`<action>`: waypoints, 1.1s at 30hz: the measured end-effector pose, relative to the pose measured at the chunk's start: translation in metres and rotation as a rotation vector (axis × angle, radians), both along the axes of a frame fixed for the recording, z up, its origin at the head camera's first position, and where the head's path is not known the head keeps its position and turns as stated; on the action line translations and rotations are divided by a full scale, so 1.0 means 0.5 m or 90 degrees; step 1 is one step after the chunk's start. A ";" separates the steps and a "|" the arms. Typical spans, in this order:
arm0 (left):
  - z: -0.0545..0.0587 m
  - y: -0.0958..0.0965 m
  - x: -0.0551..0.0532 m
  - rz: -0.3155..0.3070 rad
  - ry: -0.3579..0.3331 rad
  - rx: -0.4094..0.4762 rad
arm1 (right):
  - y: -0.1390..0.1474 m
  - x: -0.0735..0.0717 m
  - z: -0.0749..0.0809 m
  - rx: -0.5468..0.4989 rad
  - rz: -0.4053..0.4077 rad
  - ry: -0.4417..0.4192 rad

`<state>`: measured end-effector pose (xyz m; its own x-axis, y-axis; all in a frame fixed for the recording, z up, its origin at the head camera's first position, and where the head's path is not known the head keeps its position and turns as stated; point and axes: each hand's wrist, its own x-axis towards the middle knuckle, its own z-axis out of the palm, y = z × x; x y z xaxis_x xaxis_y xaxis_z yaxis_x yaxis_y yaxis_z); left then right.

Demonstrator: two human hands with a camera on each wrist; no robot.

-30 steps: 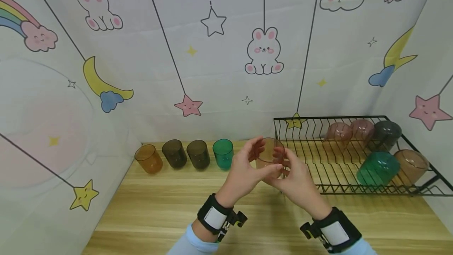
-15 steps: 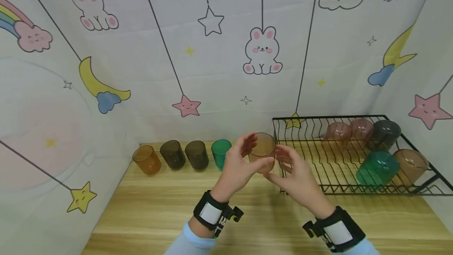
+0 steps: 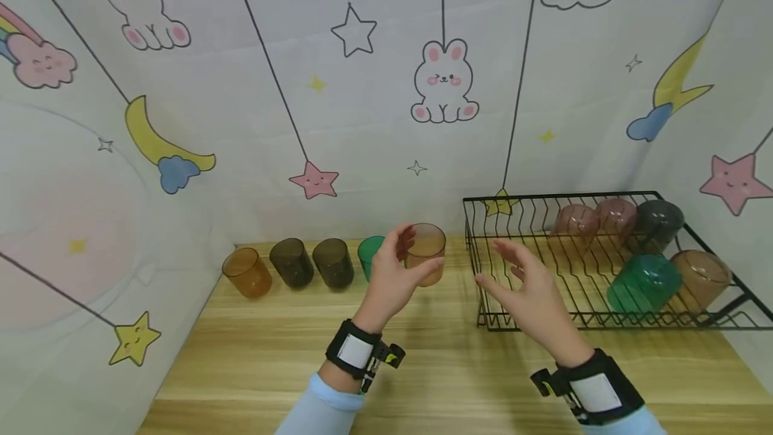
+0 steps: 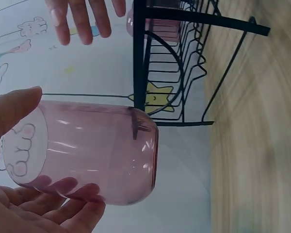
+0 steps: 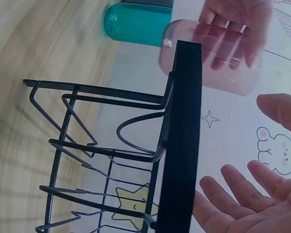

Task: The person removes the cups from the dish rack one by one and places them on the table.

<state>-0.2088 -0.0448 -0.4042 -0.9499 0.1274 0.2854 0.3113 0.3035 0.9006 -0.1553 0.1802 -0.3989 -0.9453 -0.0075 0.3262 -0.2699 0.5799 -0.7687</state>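
Observation:
In my left hand (image 3: pixel 389 284) I hold a clear pink glass (image 3: pixel 426 247), thumb on one side and fingers round the other. It is upright, with its mouth up, and clear of the table in the left wrist view. Behind it, a green glass (image 3: pixel 368 254) is partly covered by that hand. My right hand (image 3: pixel 534 297) holds nothing; its fingers are spread and relaxed, apart from the pink glass. It overlaps the left end of the black wire rack (image 3: pixel 543 196) in the head view.
Two dark brown glasses (image 3: pixel 333 265) and an amber glass (image 3: pixel 249 274) continue the row leftward on the wooden table (image 3: pixel 272 361). Inside the rack, at its right end, are pink glasses (image 3: pixel 576 223), a grey glass (image 3: pixel 660 227), another green glass (image 3: pixel 646 284) and a peach glass (image 3: pixel 700 277).
Both hands were at the pink glass beside the rack. The left hand has carried it left toward the green glass, while the right hand has let go and drawn away to the right.

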 end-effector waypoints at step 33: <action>-0.140 0.013 -0.073 0.035 -0.085 -0.064 | 0.011 -0.002 -0.019 0.062 0.012 -0.072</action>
<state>-0.2452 -0.0381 -0.4743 -0.9848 0.0954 0.1450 0.1716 0.4079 0.8968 -0.1565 0.1856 -0.4085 -0.9753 -0.0515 0.2150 -0.1963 0.6491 -0.7349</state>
